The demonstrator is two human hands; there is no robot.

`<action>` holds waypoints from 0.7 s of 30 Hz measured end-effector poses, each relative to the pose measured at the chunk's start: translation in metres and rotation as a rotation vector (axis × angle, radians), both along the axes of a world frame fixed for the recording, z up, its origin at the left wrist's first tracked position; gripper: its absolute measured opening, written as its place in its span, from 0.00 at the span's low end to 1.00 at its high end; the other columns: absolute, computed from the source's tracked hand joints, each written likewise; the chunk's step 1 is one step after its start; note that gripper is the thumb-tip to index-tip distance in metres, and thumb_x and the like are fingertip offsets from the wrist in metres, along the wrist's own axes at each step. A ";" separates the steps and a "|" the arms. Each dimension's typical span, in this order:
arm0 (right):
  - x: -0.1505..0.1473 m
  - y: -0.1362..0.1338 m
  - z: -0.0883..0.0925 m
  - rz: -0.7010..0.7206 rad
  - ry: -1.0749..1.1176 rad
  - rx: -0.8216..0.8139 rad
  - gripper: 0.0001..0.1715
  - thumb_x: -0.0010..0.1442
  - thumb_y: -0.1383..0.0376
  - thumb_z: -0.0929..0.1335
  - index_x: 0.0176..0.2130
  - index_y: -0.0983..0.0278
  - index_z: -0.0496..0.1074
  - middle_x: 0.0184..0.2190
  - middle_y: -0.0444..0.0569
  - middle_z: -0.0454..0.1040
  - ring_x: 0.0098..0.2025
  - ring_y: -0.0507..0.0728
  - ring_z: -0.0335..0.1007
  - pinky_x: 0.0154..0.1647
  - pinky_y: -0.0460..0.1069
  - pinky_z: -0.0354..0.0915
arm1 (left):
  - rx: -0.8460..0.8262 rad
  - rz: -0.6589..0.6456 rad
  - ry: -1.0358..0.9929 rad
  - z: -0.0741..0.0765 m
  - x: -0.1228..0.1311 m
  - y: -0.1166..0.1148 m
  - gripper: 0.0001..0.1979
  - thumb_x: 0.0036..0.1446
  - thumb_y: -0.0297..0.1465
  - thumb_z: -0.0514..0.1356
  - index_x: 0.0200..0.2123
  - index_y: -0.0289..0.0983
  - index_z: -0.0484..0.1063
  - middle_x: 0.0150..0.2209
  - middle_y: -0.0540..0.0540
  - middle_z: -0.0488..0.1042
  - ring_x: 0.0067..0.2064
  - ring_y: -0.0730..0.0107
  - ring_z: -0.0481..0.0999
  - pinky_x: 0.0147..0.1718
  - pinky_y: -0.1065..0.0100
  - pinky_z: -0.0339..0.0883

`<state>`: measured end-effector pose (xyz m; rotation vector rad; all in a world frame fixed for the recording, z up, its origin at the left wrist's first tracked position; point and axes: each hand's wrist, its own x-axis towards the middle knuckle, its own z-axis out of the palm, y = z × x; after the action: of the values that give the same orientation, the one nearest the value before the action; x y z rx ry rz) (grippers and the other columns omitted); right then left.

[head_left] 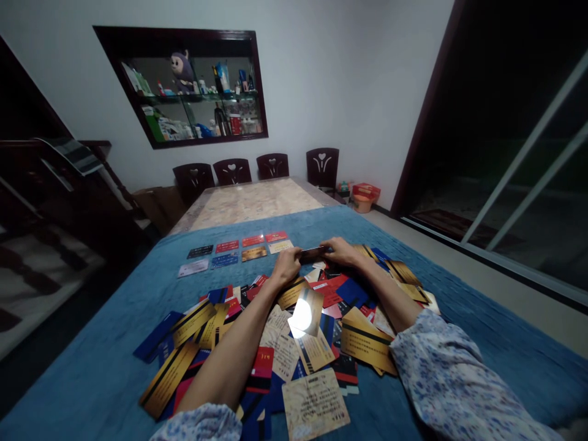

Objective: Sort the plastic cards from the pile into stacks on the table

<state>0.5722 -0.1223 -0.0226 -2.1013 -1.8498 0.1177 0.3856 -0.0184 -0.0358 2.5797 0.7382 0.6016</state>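
My left hand (285,264) and my right hand (340,251) meet over the far side of a loose pile of plastic cards (294,337). Together they pinch a dark card (313,253) by its two short ends, holding it level just above the pile. The pile holds gold, red, blue, black and cream cards, overlapping in all directions on a blue cloth (105,343). Beyond my hands, two short rows of cards (236,251) lie flat and apart from each other on the cloth. Both forearms stretch across the pile.
The cloth covers the near end of a long table whose bare marble top (252,199) runs away to several dark chairs (232,170). A wall niche (193,92) holds bottles and a toy. A red box (365,192) sits on the floor right. Glass doors stand at right.
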 end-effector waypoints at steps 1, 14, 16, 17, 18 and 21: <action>0.000 0.000 0.000 -0.001 -0.001 0.000 0.16 0.55 0.70 0.65 0.39 0.66 0.80 0.35 0.50 0.81 0.37 0.55 0.73 0.34 0.44 0.57 | 0.002 0.002 0.000 0.000 0.000 0.000 0.17 0.59 0.22 0.52 0.43 0.35 0.81 0.41 0.42 0.82 0.44 0.61 0.79 0.46 0.67 0.68; -0.001 0.000 -0.002 -0.034 0.018 0.014 0.15 0.54 0.69 0.65 0.39 0.67 0.80 0.35 0.50 0.81 0.38 0.56 0.73 0.36 0.45 0.59 | -0.009 0.027 -0.018 -0.002 0.000 -0.001 0.17 0.58 0.21 0.53 0.42 0.34 0.80 0.43 0.40 0.82 0.46 0.60 0.78 0.46 0.66 0.68; -0.001 0.000 -0.001 -0.038 0.045 0.019 0.15 0.53 0.69 0.65 0.37 0.67 0.80 0.34 0.49 0.81 0.37 0.56 0.74 0.36 0.45 0.60 | -0.009 0.033 -0.019 -0.002 0.000 -0.002 0.16 0.58 0.21 0.53 0.40 0.34 0.80 0.41 0.40 0.82 0.45 0.60 0.78 0.45 0.66 0.68; -0.001 -0.001 -0.001 -0.036 0.067 0.035 0.15 0.53 0.69 0.65 0.38 0.66 0.80 0.33 0.48 0.81 0.38 0.56 0.74 0.36 0.45 0.61 | -0.010 0.035 -0.019 -0.002 -0.001 -0.002 0.16 0.58 0.21 0.52 0.40 0.34 0.80 0.40 0.40 0.82 0.44 0.60 0.78 0.44 0.66 0.68; 0.000 -0.001 0.000 -0.033 0.094 0.059 0.16 0.52 0.69 0.66 0.38 0.66 0.80 0.33 0.47 0.81 0.38 0.56 0.74 0.37 0.45 0.62 | -0.010 0.036 -0.017 -0.002 -0.001 -0.003 0.16 0.57 0.21 0.52 0.39 0.34 0.80 0.39 0.41 0.81 0.43 0.61 0.78 0.43 0.66 0.68; 0.000 -0.001 0.002 -0.033 0.179 0.163 0.15 0.53 0.68 0.66 0.39 0.65 0.80 0.35 0.47 0.81 0.40 0.57 0.75 0.41 0.46 0.64 | -0.009 0.031 -0.016 -0.002 -0.001 -0.004 0.16 0.55 0.20 0.53 0.37 0.33 0.81 0.36 0.41 0.81 0.40 0.62 0.77 0.41 0.67 0.67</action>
<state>0.5725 -0.1235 -0.0203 -1.9426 -1.6626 0.1375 0.3843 -0.0221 -0.0377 2.5568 0.7751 0.6267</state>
